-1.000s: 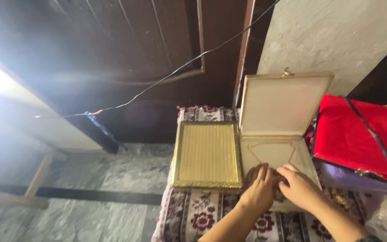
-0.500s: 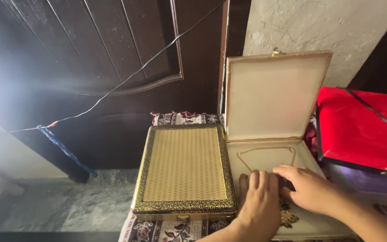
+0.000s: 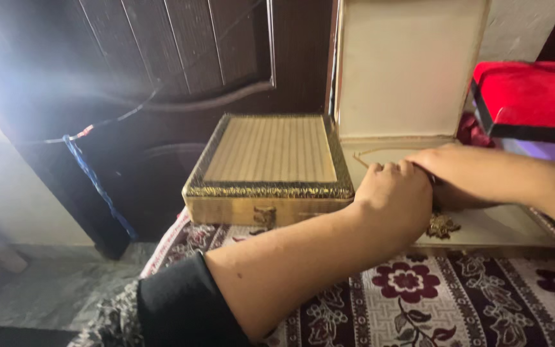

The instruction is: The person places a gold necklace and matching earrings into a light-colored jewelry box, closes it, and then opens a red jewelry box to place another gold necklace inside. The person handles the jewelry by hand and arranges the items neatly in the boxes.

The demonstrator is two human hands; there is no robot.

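Gold ornament (image 3: 442,225) in open box (image 3: 502,228), just below left hand (image 3: 393,196), right hand (image 3: 457,168); grips hidden.

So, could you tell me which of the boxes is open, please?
The cream-lined box under both hands, lid standing upright; the gold box beside it and the red box are shut.

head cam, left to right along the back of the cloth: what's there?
blue cord → closed gold box → open cream box, with the left hand and right hand resting in its tray → red box
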